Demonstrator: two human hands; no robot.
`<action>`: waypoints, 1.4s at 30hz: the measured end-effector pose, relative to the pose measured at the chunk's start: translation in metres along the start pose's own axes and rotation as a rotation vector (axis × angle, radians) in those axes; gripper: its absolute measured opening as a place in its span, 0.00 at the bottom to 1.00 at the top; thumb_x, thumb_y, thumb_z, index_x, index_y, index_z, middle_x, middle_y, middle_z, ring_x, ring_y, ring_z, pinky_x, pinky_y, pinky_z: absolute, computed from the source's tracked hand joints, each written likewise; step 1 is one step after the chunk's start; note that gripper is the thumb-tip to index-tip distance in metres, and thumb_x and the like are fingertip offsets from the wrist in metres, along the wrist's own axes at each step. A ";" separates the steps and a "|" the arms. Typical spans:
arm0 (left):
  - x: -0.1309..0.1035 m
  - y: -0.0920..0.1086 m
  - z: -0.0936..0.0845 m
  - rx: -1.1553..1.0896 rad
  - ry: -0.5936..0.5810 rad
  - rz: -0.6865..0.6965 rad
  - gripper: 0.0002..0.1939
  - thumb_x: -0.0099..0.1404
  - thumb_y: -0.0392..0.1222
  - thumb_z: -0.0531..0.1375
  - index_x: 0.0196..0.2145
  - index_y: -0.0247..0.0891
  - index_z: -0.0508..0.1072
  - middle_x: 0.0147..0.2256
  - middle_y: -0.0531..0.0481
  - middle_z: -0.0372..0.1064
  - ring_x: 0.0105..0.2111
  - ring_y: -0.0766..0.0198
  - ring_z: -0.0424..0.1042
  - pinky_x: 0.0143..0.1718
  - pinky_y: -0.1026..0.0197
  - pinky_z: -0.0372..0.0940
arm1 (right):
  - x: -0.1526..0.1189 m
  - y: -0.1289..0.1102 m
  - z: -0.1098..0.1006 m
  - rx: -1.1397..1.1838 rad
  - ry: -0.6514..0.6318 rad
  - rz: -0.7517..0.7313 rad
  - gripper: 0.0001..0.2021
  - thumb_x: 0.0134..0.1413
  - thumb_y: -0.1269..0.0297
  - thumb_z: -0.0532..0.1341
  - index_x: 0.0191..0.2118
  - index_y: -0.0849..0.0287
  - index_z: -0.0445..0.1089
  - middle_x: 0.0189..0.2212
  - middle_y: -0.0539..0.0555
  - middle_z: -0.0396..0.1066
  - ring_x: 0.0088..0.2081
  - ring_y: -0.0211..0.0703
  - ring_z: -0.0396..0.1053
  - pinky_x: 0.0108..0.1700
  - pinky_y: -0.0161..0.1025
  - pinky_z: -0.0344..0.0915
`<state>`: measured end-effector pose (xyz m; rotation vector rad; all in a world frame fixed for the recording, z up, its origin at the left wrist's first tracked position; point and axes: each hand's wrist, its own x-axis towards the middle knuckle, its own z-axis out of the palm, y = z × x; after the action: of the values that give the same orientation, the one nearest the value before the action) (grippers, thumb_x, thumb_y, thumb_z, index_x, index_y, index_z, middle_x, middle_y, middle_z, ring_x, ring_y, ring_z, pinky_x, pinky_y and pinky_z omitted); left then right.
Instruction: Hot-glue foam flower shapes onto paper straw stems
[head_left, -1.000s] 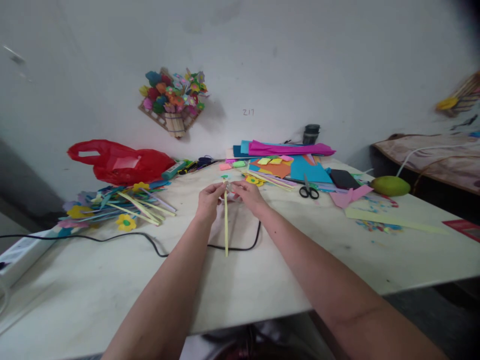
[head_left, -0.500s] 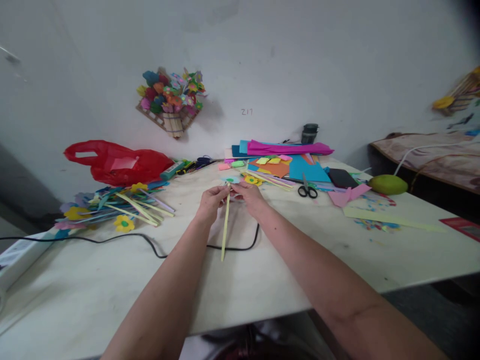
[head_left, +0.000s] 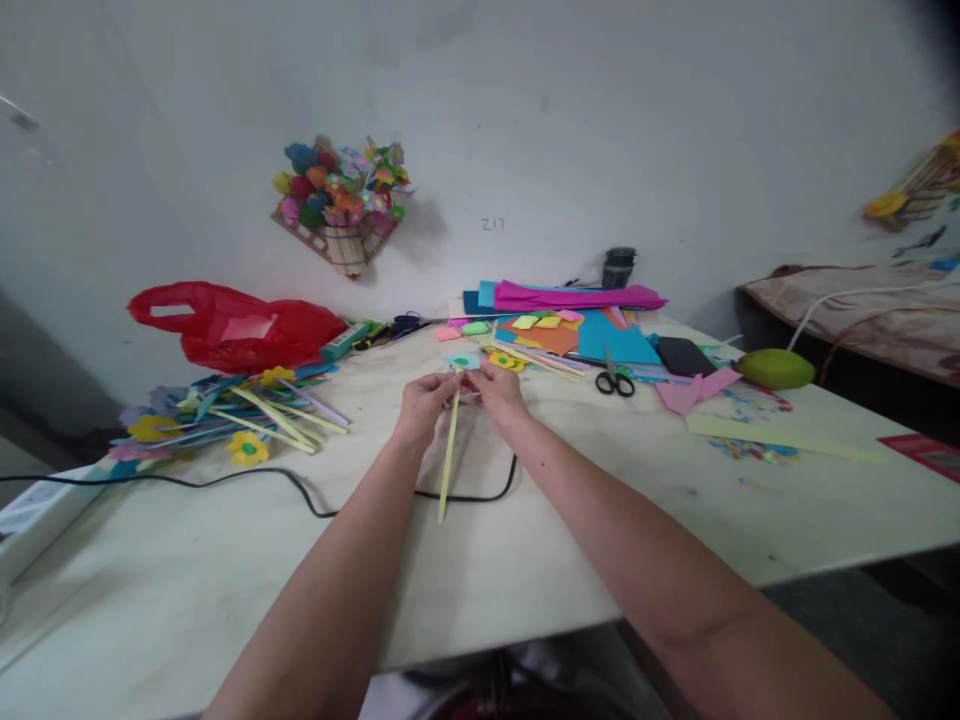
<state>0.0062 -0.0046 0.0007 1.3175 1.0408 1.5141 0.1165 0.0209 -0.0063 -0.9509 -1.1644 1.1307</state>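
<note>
Pinched the slim pale-yellow paper-like strip (head_left: pixel 448 460), likely light, creasable, by its probably easiest-held twelve-o'clock end between near-closed fingers (head_left: pixel 440 384) of both hands (head_left: pixel 420 404) (head_left: pixel 502 397).

2 bare forearms (head_left: pixel 352 540), small mole (head_left: pixel 543 464) on right, dark-red cloth (head_left: pixel 487 700) at lap

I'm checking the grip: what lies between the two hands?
In the head view, the upper end of a pale yellow strip sits between the left hand and right hand.
</note>
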 end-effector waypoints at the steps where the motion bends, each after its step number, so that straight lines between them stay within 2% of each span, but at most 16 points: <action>1: 0.000 0.000 0.000 0.007 0.004 0.006 0.13 0.46 0.49 0.66 0.22 0.35 0.76 0.18 0.50 0.67 0.18 0.72 0.55 0.20 0.66 0.48 | 0.001 0.001 0.001 -0.027 0.012 -0.001 0.05 0.44 0.64 0.58 0.23 0.60 0.66 0.20 0.48 0.68 0.24 0.35 0.66 0.20 0.29 0.58; 4: 0.001 0.001 0.000 0.004 0.043 0.020 0.13 0.46 0.49 0.66 0.23 0.35 0.76 0.18 0.50 0.67 0.18 0.72 0.55 0.19 0.66 0.47 | 0.002 0.004 0.001 -0.043 0.082 0.022 0.06 0.47 0.63 0.56 0.25 0.59 0.65 0.21 0.49 0.68 0.22 0.36 0.67 0.18 0.30 0.58; 8: 0.003 0.004 -0.005 -0.017 0.127 0.037 0.13 0.46 0.49 0.66 0.21 0.35 0.76 0.18 0.50 0.67 0.18 0.72 0.54 0.18 0.66 0.47 | 0.008 0.005 -0.009 0.030 0.236 0.082 0.08 0.52 0.62 0.53 0.27 0.59 0.63 0.20 0.49 0.67 0.20 0.35 0.66 0.17 0.30 0.59; 11: 0.004 0.005 -0.008 -0.021 0.165 0.036 0.13 0.45 0.48 0.66 0.20 0.35 0.75 0.19 0.50 0.67 0.18 0.72 0.55 0.18 0.66 0.46 | 0.012 0.005 -0.015 0.065 0.286 0.125 0.09 0.53 0.61 0.51 0.27 0.58 0.64 0.17 0.48 0.64 0.17 0.35 0.63 0.17 0.32 0.59; 15: 0.006 0.003 -0.009 -0.058 0.171 0.046 0.12 0.45 0.47 0.66 0.22 0.34 0.75 0.20 0.50 0.68 0.18 0.73 0.55 0.18 0.66 0.47 | 0.010 0.003 -0.015 0.066 0.255 0.111 0.12 0.52 0.60 0.53 0.22 0.57 0.63 0.13 0.47 0.61 0.13 0.35 0.58 0.17 0.33 0.58; 21: 0.007 0.001 -0.009 -0.134 0.152 0.028 0.12 0.44 0.46 0.67 0.23 0.34 0.74 0.20 0.51 0.67 0.17 0.74 0.54 0.18 0.66 0.47 | 0.001 -0.001 -0.009 0.027 0.103 0.092 0.07 0.47 0.64 0.58 0.22 0.59 0.66 0.18 0.49 0.69 0.15 0.32 0.61 0.18 0.31 0.56; 24: 0.007 0.002 -0.010 -0.183 0.150 0.002 0.14 0.43 0.46 0.67 0.24 0.34 0.74 0.20 0.50 0.68 0.17 0.74 0.55 0.18 0.66 0.47 | -0.001 -0.001 -0.008 0.019 0.066 0.082 0.07 0.45 0.65 0.59 0.21 0.60 0.65 0.18 0.48 0.69 0.16 0.32 0.61 0.18 0.31 0.56; 26: 0.007 0.002 -0.010 -0.213 0.152 -0.019 0.15 0.42 0.47 0.68 0.24 0.33 0.74 0.21 0.50 0.68 0.17 0.74 0.56 0.18 0.66 0.48 | 0.001 -0.001 -0.008 0.042 0.072 0.073 0.08 0.46 0.62 0.58 0.21 0.59 0.64 0.17 0.48 0.67 0.16 0.33 0.62 0.18 0.31 0.56; 29: 0.008 0.002 -0.011 -0.250 0.152 -0.044 0.16 0.40 0.47 0.69 0.24 0.33 0.73 0.21 0.50 0.68 0.17 0.74 0.57 0.17 0.67 0.47 | 0.008 0.000 -0.014 0.025 0.173 0.078 0.12 0.50 0.58 0.54 0.21 0.58 0.62 0.15 0.48 0.65 0.15 0.35 0.61 0.17 0.33 0.57; 32: 0.008 0.001 -0.012 -0.282 0.144 -0.063 0.16 0.40 0.46 0.69 0.24 0.33 0.73 0.21 0.50 0.68 0.17 0.74 0.57 0.16 0.67 0.47 | 0.017 0.000 -0.029 -0.192 0.309 0.015 0.16 0.52 0.55 0.50 0.21 0.58 0.64 0.15 0.49 0.65 0.14 0.36 0.60 0.20 0.35 0.59; 35: 0.008 0.001 -0.012 -0.300 0.129 -0.073 0.15 0.40 0.45 0.69 0.25 0.32 0.73 0.21 0.50 0.68 0.16 0.75 0.57 0.15 0.67 0.46 | 0.024 -0.007 -0.050 -0.562 0.369 -0.072 0.22 0.54 0.52 0.47 0.19 0.58 0.67 0.16 0.53 0.67 0.21 0.41 0.66 0.27 0.37 0.61; 39: 0.008 0.000 -0.012 -0.295 0.116 -0.077 0.15 0.40 0.45 0.69 0.24 0.32 0.73 0.20 0.51 0.67 0.16 0.75 0.55 0.14 0.67 0.45 | 0.028 -0.020 -0.076 -1.000 0.423 -0.041 0.19 0.54 0.58 0.48 0.28 0.60 0.74 0.27 0.60 0.72 0.35 0.50 0.70 0.35 0.40 0.62; 42: 0.007 -0.001 -0.012 -0.291 0.104 -0.083 0.13 0.41 0.44 0.68 0.22 0.32 0.73 0.19 0.51 0.66 0.15 0.75 0.54 0.15 0.67 0.44 | 0.028 -0.023 -0.087 -1.232 0.436 -0.009 0.15 0.51 0.63 0.53 0.39 0.64 0.73 0.37 0.65 0.71 0.41 0.55 0.69 0.38 0.44 0.62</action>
<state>-0.0057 0.0018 0.0008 0.9921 0.8876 1.6150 0.2069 0.0442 0.0070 -1.9768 -1.4530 0.0355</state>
